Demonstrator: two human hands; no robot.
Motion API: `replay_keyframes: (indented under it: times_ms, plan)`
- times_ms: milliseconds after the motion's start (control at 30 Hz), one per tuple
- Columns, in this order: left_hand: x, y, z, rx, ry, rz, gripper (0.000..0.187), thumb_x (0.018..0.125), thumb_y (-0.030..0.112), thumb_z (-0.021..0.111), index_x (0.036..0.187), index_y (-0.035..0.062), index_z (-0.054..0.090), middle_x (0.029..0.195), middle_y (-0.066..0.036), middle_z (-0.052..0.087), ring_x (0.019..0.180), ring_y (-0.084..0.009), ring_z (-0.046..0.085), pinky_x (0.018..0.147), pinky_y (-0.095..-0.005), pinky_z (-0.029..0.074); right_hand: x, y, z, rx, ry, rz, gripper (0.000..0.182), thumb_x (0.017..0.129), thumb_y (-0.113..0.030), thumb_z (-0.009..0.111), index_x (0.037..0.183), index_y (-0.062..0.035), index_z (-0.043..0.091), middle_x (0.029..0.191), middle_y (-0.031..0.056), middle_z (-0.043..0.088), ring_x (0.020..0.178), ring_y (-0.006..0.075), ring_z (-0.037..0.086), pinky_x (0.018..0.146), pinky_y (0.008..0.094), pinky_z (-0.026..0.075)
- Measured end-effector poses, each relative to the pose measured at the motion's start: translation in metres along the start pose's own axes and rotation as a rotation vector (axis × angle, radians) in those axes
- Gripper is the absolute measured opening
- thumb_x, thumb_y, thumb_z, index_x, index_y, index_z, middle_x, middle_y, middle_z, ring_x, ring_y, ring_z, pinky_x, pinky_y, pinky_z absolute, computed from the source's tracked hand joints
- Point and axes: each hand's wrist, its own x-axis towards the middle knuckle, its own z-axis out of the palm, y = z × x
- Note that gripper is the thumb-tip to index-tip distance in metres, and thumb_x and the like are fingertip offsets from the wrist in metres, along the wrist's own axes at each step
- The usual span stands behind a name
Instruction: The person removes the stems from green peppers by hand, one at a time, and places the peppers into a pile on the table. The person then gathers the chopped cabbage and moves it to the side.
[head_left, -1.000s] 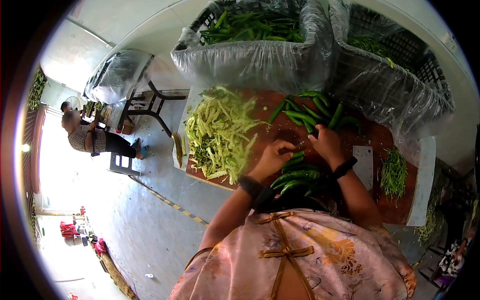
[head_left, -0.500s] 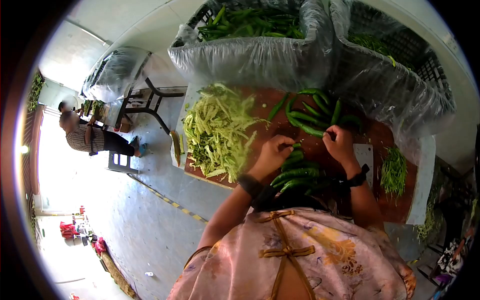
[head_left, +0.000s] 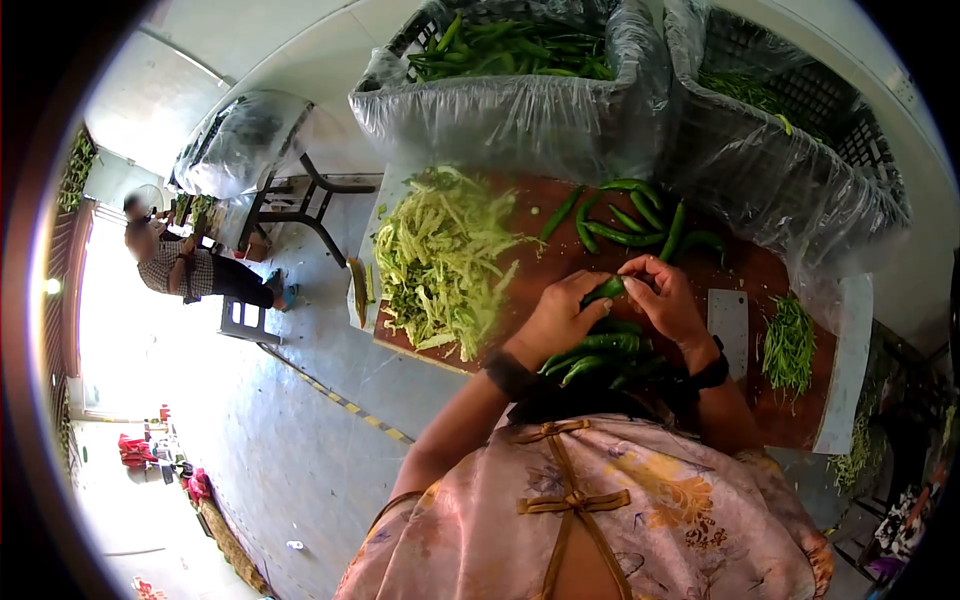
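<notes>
Between my two hands is a green chili pepper (head_left: 605, 290). My left hand (head_left: 558, 315) is closed around its body, while the fingertips of my right hand (head_left: 668, 302) pinch at its right end. Just below, close to my body, lies a pile of green peppers (head_left: 600, 352), partly hidden by my left hand. Beyond my hands, loose green peppers (head_left: 635, 238) are scattered on the brown board (head_left: 765, 265). A large heap of pale, shredded green pepper cores (head_left: 440, 265) sits to the left of my left hand.
Plastic-lined crates stand at the back: one with green peppers (head_left: 510, 50), another with thin green stems (head_left: 750, 92). A metal cleaver blade (head_left: 727, 330) and a stem bunch (head_left: 788, 345) lie right. At far left a person (head_left: 175, 262) sits on a stool (head_left: 243, 320).
My right hand has come left and nearer, bringing a pepper from the loose group to my left hand. Both hands now meet on that pepper.
</notes>
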Motion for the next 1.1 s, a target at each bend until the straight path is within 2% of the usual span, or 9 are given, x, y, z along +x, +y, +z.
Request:
replay_keyframes:
  times_ms: [100,233,533,600,733,833,900,1000,1100]
  plan:
    - [0.000,0.008,-0.005,0.066,0.035,0.024,0.031,0.076,0.007,0.062,0.105,-0.0022,0.056,0.091,-0.018,0.058,0.083,-0.0364,0.058,0.072,-0.0372,0.047,0.003,0.014,0.001,-0.172,0.031,-0.050,0.021,0.090,-0.020,0.055,0.076,-0.0045,0.056,0.061,-0.0046,0.047,0.053,0.0009,0.040,0.047,0.0188,0.031]
    - [0.001,0.012,-0.008,0.136,0.005,0.117,0.033,0.076,0.007,0.062,0.107,-0.0017,0.056,0.088,-0.017,0.057,0.081,-0.0357,0.058,0.070,-0.0372,0.047,0.003,0.019,-0.005,-0.363,-0.055,-0.103,0.030,0.093,-0.025,0.052,0.069,-0.0062,0.050,0.055,-0.0057,0.042,0.049,0.0010,0.037,0.044,0.0206,0.030]
    - [0.003,0.023,-0.013,0.009,-0.008,0.126,0.034,0.074,0.003,0.063,0.107,-0.0023,0.058,0.088,-0.017,0.060,0.080,-0.0287,0.058,0.072,-0.0337,0.047,0.003,0.030,0.003,0.137,-0.035,0.011,0.036,0.097,-0.029,0.043,0.067,-0.0095,0.046,0.054,-0.0072,0.035,0.047,0.0030,0.031,0.043,0.0223,0.025]
    - [0.005,0.028,-0.016,0.025,0.022,0.166,0.035,0.074,0.002,0.063,0.108,-0.0020,0.058,0.090,-0.017,0.060,0.082,-0.0278,0.059,0.073,-0.0330,0.047,0.006,0.028,0.003,0.184,-0.076,0.042,0.039,0.098,-0.030,0.038,0.067,-0.0084,0.045,0.052,-0.0007,0.039,0.044,0.0077,0.035,0.043,0.0240,0.030]
    - [0.004,0.028,-0.016,0.019,0.038,0.060,0.034,0.075,0.003,0.063,0.108,-0.0015,0.058,0.093,-0.017,0.061,0.084,-0.0283,0.059,0.075,-0.0324,0.047,0.008,0.027,0.003,0.356,-0.112,0.083,0.038,0.098,-0.031,0.038,0.069,-0.0079,0.045,0.057,0.0013,0.043,0.046,0.0086,0.037,0.045,0.0240,0.031]
    - [-0.001,0.003,-0.013,0.112,0.085,0.042,0.033,0.075,0.004,0.064,0.108,-0.0001,0.059,0.095,-0.017,0.061,0.087,-0.0300,0.059,0.076,-0.0334,0.047,0.010,0.041,-0.021,0.579,0.055,0.143,0.034,0.096,-0.029,0.039,0.072,-0.0071,0.048,0.062,0.0028,0.047,0.051,0.0102,0.042,0.048,0.0245,0.033]
    - [-0.007,-0.014,-0.013,0.235,0.184,-0.043,0.033,0.075,0.006,0.064,0.107,-0.0010,0.059,0.095,-0.018,0.059,0.087,-0.0341,0.059,0.075,-0.0354,0.047,0.013,0.047,-0.047,0.648,0.201,-0.001,0.028,0.093,-0.027,0.040,0.081,-0.0050,0.053,0.071,0.0042,0.053,0.059,0.0122,0.047,0.050,0.0242,0.034]
    - [-0.010,-0.037,-0.011,0.266,0.191,-0.032,0.034,0.074,0.006,0.064,0.108,0.0005,0.059,0.098,-0.018,0.059,0.091,-0.0344,0.058,0.079,-0.0364,0.047,0.010,0.035,-0.065,0.510,0.373,0.022,0.028,0.091,-0.026,0.040,0.089,-0.0040,0.058,0.081,0.0049,0.055,0.066,0.0136,0.051,0.053,0.0242,0.036]
    - [-0.012,-0.052,-0.004,0.287,0.167,-0.009,0.035,0.075,0.008,0.065,0.110,0.0030,0.059,0.105,-0.018,0.057,0.092,-0.0321,0.058,0.078,-0.0354,0.049,0.017,0.045,-0.075,0.405,0.497,0.075,0.030,0.092,-0.027,0.043,0.083,-0.0038,0.059,0.072,0.0055,0.057,0.061,0.0111,0.050,0.051,0.0258,0.036]
